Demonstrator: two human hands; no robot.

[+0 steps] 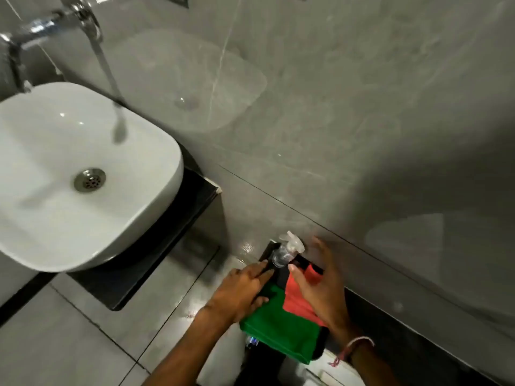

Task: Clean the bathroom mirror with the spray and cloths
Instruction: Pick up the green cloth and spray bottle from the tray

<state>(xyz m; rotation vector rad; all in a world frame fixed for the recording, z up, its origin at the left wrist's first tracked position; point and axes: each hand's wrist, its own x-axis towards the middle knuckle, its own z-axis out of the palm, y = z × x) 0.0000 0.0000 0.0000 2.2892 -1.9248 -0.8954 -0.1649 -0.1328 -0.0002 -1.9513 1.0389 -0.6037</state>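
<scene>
Head view, looking down beside a white basin on a dark counter, wall tap above it. Low at lower right, on a small dark stand close against the grey tiled wall: clear spray bottle with white trigger head, upright or slightly tilted, at the far end; red cloth and green cloth spread side by side nearer the viewer, green overhanging the near edge. Left hand laid flat, fingers extended over the green cloth and the stand, fingertips just short of the bottle's base; nothing clasped. Right hand spread wide open over the red cloth, thumb near the bottle, fingers blurred toward the wall; nothing gripped, contact with the cloth not resolvable. Thread band on the right wrist. Mirror itself not identifiable in this view; only a dark frame corner at the top edge. Judged stage: the very start, with supplies gathered but not lifted, no spray applied, no wiping begun. Remaining, by that reading: taking up bottle and cloth, spraying the glass, wiping, then drying or buffing with the second cloth.
</scene>
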